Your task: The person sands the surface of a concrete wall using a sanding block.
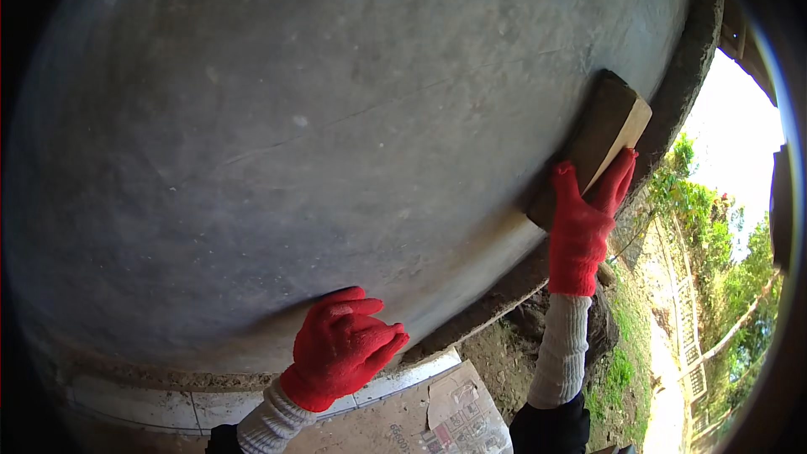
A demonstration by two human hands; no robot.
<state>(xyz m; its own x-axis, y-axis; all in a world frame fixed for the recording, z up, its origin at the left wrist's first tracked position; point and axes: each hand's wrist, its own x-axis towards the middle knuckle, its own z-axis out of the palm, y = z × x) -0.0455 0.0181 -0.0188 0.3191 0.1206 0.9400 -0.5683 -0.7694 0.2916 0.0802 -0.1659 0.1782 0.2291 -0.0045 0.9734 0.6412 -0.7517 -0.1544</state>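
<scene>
A large grey cement surface (pixel 336 143) fills most of the head view, with a thin crack-like line slanting across it. On its right part, near the edge, my right hand (pixel 580 240) in a red knit glove grips a wooden block (pixel 598 130). The block is dark on its broad face and paler along one side, and it rests against the cement. My left hand (pixel 340 349), gloved in red too, is at the lower edge of the surface. Its fingers are loosely bent and apart, with nothing visible in them. Whether it touches the cement I cannot tell.
A rough, dark rim (pixel 685 76) borders the cement on the right. White tiles (pixel 160 403) run below its lower edge, beside a flattened printed cardboard sheet (pixel 466 408). Beyond, at right, are a dark stump-like shape (pixel 601 328), grass (pixel 618 374) and leafy plants (pixel 714 227).
</scene>
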